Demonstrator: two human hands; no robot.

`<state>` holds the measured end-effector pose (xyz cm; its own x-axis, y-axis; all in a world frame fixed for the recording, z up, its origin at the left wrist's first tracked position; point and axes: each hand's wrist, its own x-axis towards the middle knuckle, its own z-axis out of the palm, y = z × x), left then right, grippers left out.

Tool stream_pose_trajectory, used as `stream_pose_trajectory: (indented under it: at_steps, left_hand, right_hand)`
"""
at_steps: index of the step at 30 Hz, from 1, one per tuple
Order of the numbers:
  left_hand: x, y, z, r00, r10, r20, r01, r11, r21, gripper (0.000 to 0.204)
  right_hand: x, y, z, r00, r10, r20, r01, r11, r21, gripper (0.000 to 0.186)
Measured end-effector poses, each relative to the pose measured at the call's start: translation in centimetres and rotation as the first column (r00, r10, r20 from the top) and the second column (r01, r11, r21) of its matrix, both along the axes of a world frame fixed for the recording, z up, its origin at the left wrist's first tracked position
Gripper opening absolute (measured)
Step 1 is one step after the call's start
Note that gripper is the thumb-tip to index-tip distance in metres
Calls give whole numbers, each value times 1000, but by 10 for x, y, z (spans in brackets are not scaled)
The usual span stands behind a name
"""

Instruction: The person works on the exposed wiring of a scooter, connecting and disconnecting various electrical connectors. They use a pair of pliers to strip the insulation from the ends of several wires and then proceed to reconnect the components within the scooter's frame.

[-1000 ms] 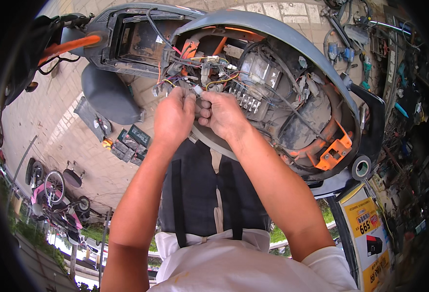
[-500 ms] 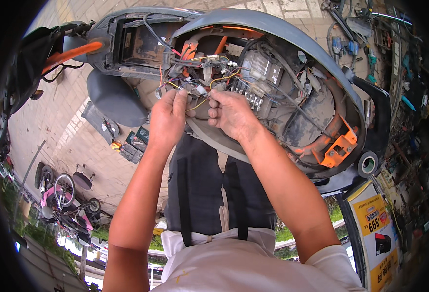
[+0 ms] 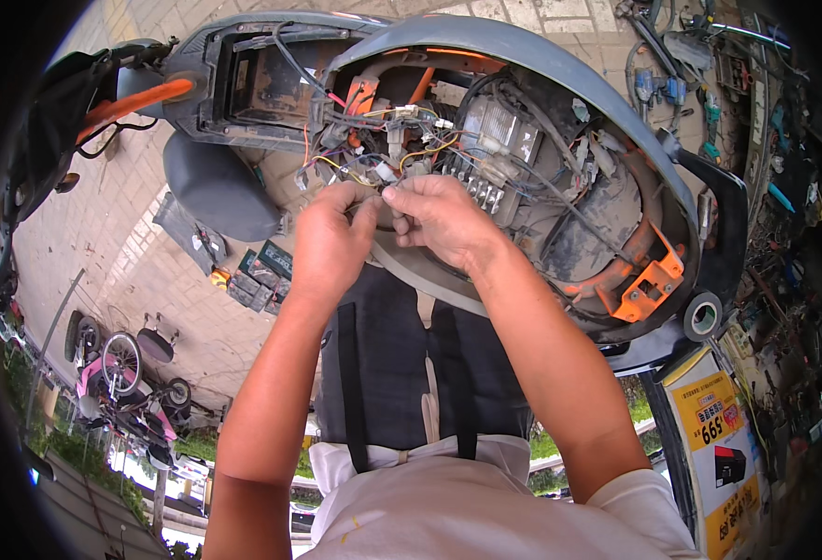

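Since the earlier frame both hands have dropped slightly. Left hand (image 3: pixel 331 238) and right hand (image 3: pixel 439 219) pinch a small wire connector (image 3: pixel 380 191) at the scooter's (image 3: pixel 560 84) 12 o'clock wiring bundle (image 3: pixel 383 140); the joining step looks under way, and the next move calls for precise alignment.

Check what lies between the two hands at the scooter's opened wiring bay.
Head view: the left hand and right hand almost meet; only a small connector on thin wires shows between the fingertips.

Wire bundle (image 3: pixel 373 168) inside scooter shell (image 3: pixel 560 84); tape roll (image 3: pixel 703 315) at right.
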<state>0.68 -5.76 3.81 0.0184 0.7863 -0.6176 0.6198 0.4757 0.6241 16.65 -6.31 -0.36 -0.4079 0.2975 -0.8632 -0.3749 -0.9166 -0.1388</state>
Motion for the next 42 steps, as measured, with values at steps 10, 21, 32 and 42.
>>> stream_pose_trajectory:
  at_steps: [10,21,32,42]
  left_hand:
    - [-3,-4,-4,976,218,6,-218,975,-41,20]
    - [-1,-7,9,953,279,116,-252,946,-203,18]
    - [-1,-14,10,968,228,104,-213,967,-138,17]
    - [-3,-18,10,970,223,95,-210,969,-126,18]
  right_hand:
    - [22,5,18,930,276,243,-329,920,214,24]
    - [-7,5,20,989,37,143,-42,999,32,27]
    - [-2,1,19,980,145,139,-158,983,91,20]
    - [-7,-4,18,998,45,54,-49,996,69,24]
